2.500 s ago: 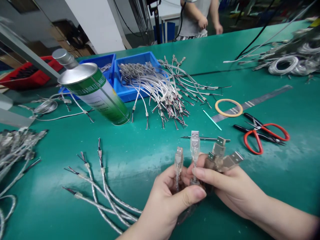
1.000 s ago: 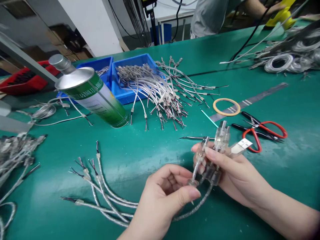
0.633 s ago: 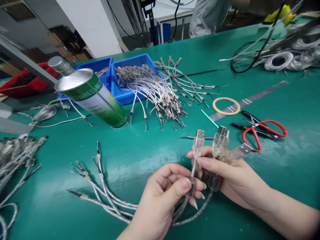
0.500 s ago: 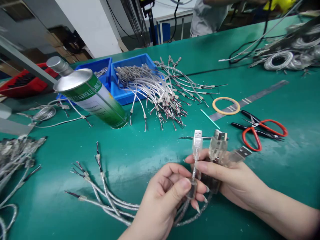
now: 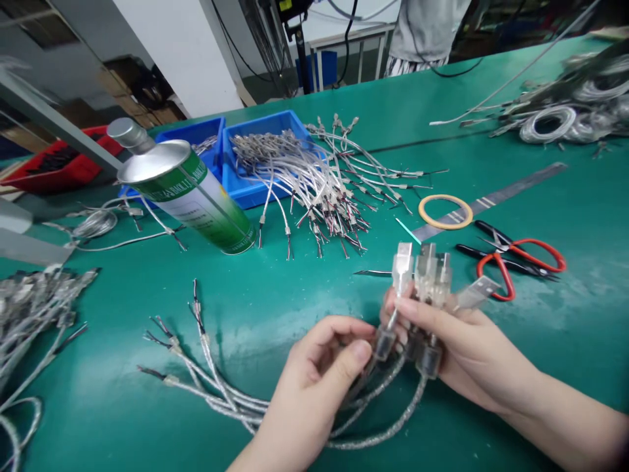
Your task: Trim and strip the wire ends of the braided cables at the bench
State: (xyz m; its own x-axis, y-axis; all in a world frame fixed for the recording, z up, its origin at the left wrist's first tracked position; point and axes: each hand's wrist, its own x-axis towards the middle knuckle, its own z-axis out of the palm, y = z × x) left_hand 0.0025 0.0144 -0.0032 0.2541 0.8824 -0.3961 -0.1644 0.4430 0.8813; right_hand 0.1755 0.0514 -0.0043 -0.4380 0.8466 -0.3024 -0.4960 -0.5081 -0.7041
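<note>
Right hand [image 5: 466,347] clamped round upright USB plugs [image 5: 427,278], ends aligned; left hand [image 5: 319,373] pinching their cables [image 5: 373,393], gathering tails together.

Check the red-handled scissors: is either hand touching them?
No, the red-handled scissors lie on the green mat, apart from the right hand, which grips the USB plugs.

clear glossy plastic usb plugs [image 5: 428,278] – metal tips; braided silvery cables [image 5: 236,400]; matt green mat [image 5: 275,308].

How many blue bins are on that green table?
2: one blue bin behind the tilted can, one blue bin beside it, holding cables; more may be hidden.
</note>
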